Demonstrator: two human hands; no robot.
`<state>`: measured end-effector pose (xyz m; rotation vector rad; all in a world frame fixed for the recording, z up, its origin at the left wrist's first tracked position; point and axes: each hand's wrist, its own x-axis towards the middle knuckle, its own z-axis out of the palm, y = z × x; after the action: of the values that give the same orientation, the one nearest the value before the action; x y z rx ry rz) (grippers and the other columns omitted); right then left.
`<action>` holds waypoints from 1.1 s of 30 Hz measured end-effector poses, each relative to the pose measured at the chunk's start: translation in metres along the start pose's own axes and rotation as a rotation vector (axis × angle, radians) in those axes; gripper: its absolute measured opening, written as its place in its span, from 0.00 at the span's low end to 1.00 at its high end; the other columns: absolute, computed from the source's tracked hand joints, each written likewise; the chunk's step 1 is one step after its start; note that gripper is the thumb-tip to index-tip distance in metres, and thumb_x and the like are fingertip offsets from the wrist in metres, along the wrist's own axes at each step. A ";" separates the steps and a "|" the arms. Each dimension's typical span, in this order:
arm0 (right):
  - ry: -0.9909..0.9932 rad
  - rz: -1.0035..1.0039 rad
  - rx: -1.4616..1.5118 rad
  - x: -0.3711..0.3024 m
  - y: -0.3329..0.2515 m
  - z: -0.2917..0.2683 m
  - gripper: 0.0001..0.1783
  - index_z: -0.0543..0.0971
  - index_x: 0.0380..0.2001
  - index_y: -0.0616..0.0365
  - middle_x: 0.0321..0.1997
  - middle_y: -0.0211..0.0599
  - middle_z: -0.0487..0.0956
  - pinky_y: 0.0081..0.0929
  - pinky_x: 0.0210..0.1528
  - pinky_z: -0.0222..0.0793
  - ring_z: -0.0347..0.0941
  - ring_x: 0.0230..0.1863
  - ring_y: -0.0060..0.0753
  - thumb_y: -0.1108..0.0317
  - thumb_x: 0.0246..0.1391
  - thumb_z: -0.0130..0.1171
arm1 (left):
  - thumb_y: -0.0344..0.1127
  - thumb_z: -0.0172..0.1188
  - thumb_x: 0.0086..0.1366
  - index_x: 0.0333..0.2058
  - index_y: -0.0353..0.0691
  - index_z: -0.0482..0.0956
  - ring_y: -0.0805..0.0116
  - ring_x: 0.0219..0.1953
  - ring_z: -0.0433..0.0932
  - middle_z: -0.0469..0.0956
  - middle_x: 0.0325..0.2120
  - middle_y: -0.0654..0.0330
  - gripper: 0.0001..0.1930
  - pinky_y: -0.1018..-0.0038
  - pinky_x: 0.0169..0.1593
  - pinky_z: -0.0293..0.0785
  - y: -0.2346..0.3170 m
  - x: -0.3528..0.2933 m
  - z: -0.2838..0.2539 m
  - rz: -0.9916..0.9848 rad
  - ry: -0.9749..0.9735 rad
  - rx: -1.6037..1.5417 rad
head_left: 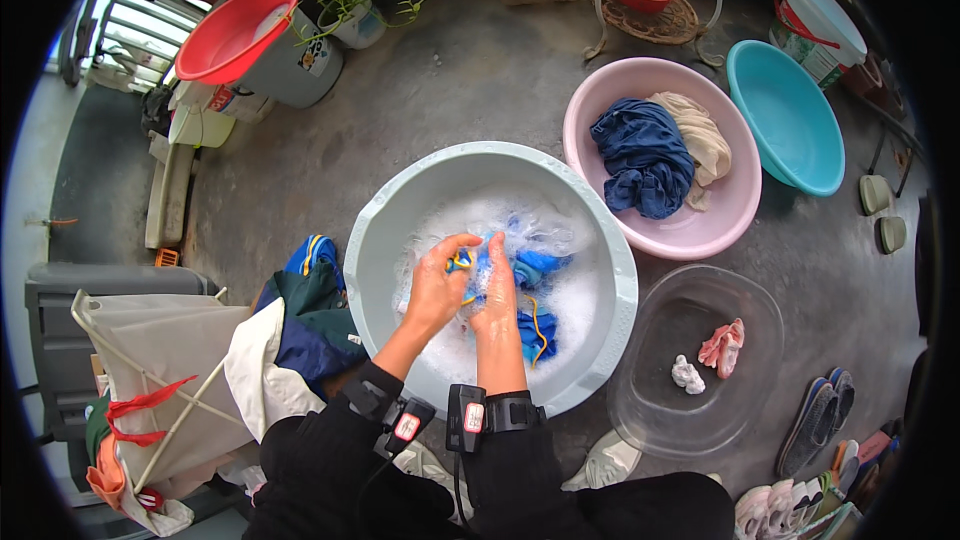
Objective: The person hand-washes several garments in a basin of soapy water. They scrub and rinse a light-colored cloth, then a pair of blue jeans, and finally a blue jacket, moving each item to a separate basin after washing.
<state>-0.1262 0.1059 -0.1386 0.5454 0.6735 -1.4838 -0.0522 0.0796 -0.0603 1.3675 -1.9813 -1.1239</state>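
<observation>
A large pale grey-blue basin (612, 340) holds white suds and water. In it lies a wet blue garment (537, 330) with yellow cord or trim, partly under the foam. My left hand (440, 285) is closed on a bunched part of the cloth, a yellow edge showing by its fingertips. Close beside it, my right hand (496, 285) also grips the blue cloth, fingers pointing away from me. Suds and the hands themselves hide much of the garment. Dark straps with small boxes circle both wrists.
A pink basin (735, 210) with navy and beige cloth touches the washing basin's right side. Behind it stands a teal basin (790, 125). A see-through tub (655, 410) holds small pink and white cloths. A laundry hamper (165, 330) overflows at left; slippers (808, 425) lie right.
</observation>
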 end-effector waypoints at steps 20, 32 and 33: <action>-0.372 0.010 -0.016 -0.044 0.018 0.005 0.14 0.74 0.36 0.49 0.34 0.27 0.74 0.22 0.36 0.69 0.71 0.36 0.21 0.52 0.61 0.50 | 0.37 0.53 0.60 0.24 0.32 0.76 0.40 0.22 0.73 0.74 0.18 0.41 0.13 0.56 0.27 0.69 0.046 -0.013 0.002 0.128 -0.017 0.362; -0.143 -0.062 0.025 -0.051 0.031 0.003 0.16 0.75 0.39 0.54 0.37 0.24 0.74 0.20 0.39 0.68 0.70 0.37 0.18 0.53 0.61 0.51 | 0.38 0.55 0.58 0.21 0.33 0.74 0.39 0.25 0.74 0.74 0.21 0.41 0.14 0.57 0.28 0.70 0.026 -0.018 0.005 0.045 0.049 0.304; -0.302 -0.040 0.082 -0.050 0.027 0.002 0.15 0.75 0.39 0.53 0.37 0.24 0.74 0.20 0.39 0.68 0.70 0.37 0.18 0.53 0.61 0.51 | 0.38 0.55 0.57 0.20 0.33 0.74 0.40 0.24 0.74 0.74 0.20 0.41 0.14 0.58 0.27 0.69 0.023 -0.017 0.004 0.133 -0.068 0.343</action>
<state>-0.0974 0.1411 -0.1037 0.3608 0.3907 -1.5960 -0.0609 0.1001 -0.0417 1.3483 -2.3585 -0.8057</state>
